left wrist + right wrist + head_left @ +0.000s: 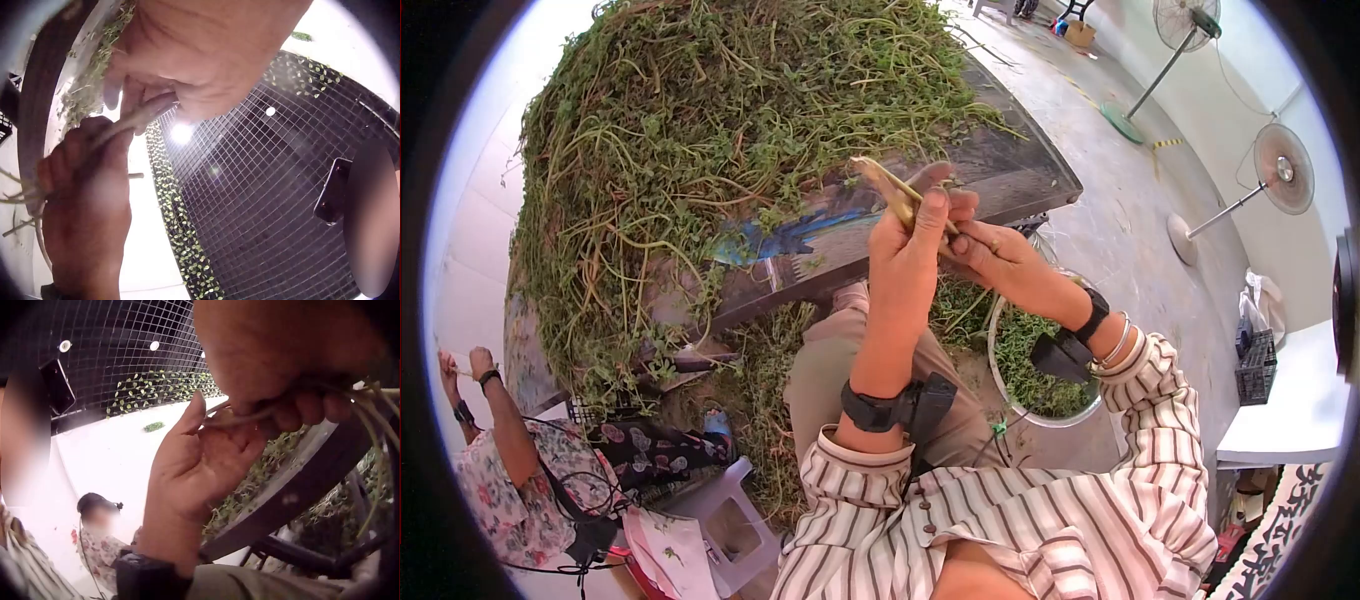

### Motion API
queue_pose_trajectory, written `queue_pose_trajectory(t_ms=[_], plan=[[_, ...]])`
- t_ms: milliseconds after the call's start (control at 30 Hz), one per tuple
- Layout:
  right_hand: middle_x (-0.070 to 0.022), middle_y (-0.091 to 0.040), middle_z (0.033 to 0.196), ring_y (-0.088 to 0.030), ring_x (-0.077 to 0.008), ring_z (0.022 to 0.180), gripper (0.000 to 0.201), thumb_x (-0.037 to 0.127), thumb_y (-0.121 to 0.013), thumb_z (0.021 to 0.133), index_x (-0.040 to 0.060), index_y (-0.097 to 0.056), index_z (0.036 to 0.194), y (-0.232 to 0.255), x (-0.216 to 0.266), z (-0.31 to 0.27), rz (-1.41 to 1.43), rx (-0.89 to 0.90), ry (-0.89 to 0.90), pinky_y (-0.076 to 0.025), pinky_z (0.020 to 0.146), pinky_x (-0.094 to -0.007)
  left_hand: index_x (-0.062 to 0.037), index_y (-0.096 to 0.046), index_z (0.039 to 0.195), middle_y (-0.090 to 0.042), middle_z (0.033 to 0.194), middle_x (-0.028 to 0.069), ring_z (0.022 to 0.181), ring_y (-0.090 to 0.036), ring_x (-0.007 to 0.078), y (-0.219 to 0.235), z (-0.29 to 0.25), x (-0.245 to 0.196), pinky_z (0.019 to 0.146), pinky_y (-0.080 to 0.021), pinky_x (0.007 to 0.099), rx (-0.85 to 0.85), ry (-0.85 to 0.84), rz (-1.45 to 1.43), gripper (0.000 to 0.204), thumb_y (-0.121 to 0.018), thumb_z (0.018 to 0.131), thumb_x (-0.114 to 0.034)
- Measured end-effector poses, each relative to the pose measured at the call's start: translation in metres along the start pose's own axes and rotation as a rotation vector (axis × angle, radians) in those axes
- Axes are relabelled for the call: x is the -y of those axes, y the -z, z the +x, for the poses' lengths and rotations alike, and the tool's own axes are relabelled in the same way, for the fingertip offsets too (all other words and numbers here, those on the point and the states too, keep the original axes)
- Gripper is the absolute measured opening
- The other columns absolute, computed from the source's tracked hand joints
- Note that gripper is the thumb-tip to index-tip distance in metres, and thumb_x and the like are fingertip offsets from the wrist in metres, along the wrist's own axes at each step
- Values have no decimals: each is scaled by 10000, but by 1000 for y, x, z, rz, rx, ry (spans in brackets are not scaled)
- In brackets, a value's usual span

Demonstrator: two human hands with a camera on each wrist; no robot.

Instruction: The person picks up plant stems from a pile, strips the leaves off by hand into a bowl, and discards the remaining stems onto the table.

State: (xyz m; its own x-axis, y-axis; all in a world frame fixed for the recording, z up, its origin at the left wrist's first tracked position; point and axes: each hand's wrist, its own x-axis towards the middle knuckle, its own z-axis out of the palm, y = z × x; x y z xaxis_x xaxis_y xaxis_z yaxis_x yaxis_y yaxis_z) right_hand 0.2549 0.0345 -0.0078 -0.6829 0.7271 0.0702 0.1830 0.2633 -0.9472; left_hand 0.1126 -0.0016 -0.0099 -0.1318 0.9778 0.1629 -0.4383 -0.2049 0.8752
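Note:
Above the table's near corner, the left hand point(903, 240) holds several thin stems point(897, 197), its thumb lying along them. The right hand point(1015, 272) grips the same bundle just beside it, fingers curled. In the left wrist view, the stems point(134, 119) run from the left hand point(200, 56) into the fist of the right hand point(87, 206). From the right wrist, the right hand point(287, 356) is seen closed round stems whose loose ends point(372, 425) trail out; the left hand point(197, 465) shows its palm, with a stem across its fingers.
A large heap of green vines point(730, 110) covers much of the dark table point(1020, 170). Below its edge stands a round basin point(997, 375) of leafy pieces. Another person point(530, 450) sits at the left by a plastic stool point(745, 560). Fans point(1285, 168) stand at the right.

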Motion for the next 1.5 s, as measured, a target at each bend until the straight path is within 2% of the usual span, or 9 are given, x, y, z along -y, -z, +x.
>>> queue_pose_trajectory(t_ms=[33, 100, 167, 300, 467, 567, 800, 1067, 1500], plan=[[-57, -520, 702, -498, -150, 621, 220, 213, -450, 947, 7, -518, 985, 3, -1, -2, 0, 1, 0, -413, 573, -313, -11, -500, 1186, -618, 1008, 83, 913, -567, 128, -2, 0, -1, 776, -471, 267, -25, -19, -5, 402, -517, 914, -308], [-140, -476, 680, -489, -261, 622, 178, 181, -479, 920, 5, -500, 935, 12, -3, -5, -339, -136, 113, -399, 584, -361, -8, -496, 1184, -615, 1004, 80, 917, -563, 127, -1, 1, -2, 804, -462, 272, -49, -36, -10, 398, -544, 903, -287], [-170, -458, 692, -470, -310, 633, 162, 166, -488, 909, 4, -491, 909, 22, 2, -12, -434, -163, 105, -394, 584, -371, 8, -390, 1264, -582, 991, 50, 890, -538, 110, 5, 3, -2, 766, -437, 237, -44, -131, 92, 496, -566, 896, -276], [-204, -454, 720, -445, -392, 672, 151, 138, -516, 882, -3, -468, 861, 31, 10, -21, -585, -232, 103, -388, 587, -391, 10, -445, 1216, -567, 986, 43, 849, -525, 90, 6, 3, -3, 711, -444, 228, -151, -194, 99, 449, -576, 891, -271], [-195, -463, 722, -471, -390, 685, 158, 136, -541, 861, -2, -467, 841, 32, 7, -26, -649, -207, 155, -392, 592, -406, -19, -569, 1044, -569, 805, 10, 632, -498, 53, 5, 0, -3, 539, -416, 195, -146, -70, 121, 345, -598, 872, -318], [-184, -469, 719, -487, -387, 694, 170, 144, -562, 843, 4, -467, 830, 27, 4, -27, -715, -171, 233, -394, 592, -417, -8, -609, 973, -533, 670, -5, 557, -487, 65, 2, -2, -5, 530, -412, 208, -149, -48, 92, 351, -593, 870, -343], [-155, -494, 720, -514, -359, 695, 186, 143, -604, 802, 24, -464, 833, 24, 6, -26, -838, -134, 317, -406, 586, -423, -27, -564, 822, -509, 643, 4, 510, -472, 56, 3, -2, -2, 458, -382, 201, -177, -143, 72, 349, -514, 914, -360], [-129, -487, 725, -522, -330, 710, 199, 105, -628, 743, 30, -466, 831, 28, 7, -21, -881, -106, 401, -427, 611, -412, -10, -573, 790, -579, 693, 61, 493, -476, 76, 12, -4, -5, 433, -391, 216, -116, 2, -119, 348, -527, 908, -334], [-105, -481, 787, -508, -299, 776, 247, 96, -650, 710, 34, -475, 874, 41, 3, -25, -864, -48, 478, -426, 676, -390, -11, -583, 787, -553, 636, 40, 484, -491, 71, 15, -3, -5, 402, -396, 221, 53, 167, -307, 317, -536, 905, -301]])
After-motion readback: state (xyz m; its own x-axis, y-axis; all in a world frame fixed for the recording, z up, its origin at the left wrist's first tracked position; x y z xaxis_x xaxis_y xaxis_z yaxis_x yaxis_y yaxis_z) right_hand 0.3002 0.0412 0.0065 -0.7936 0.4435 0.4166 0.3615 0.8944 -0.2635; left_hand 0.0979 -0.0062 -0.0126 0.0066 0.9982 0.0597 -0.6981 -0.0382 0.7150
